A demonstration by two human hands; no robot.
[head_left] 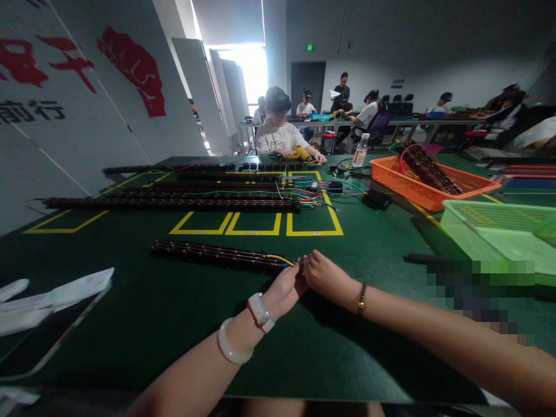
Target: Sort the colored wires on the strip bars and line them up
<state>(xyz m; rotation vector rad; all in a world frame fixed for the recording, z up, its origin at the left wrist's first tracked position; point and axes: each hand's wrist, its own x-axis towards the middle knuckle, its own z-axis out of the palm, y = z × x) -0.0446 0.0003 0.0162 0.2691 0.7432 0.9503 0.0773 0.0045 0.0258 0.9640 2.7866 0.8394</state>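
On the green table in front of me lies a long black strip (212,253) with rows of small bright points along it. From its right end a yellow wire (280,259) and a blue wire run into the fingers of my left hand (284,286), which is closed on them. My right hand (325,275) is closed too, its fingertips pinched against the left ones. Whatever sits between the right fingertips is too small and covered to make out.
Several similar black strips (174,202) with coloured wires lie across yellow-taped outlines farther back. To the right stand an orange basket (406,184) and a green basket (469,231). A bottle (361,152) stands near a co-worker (278,136) opposite. A tablet-like object (56,330) lies left.
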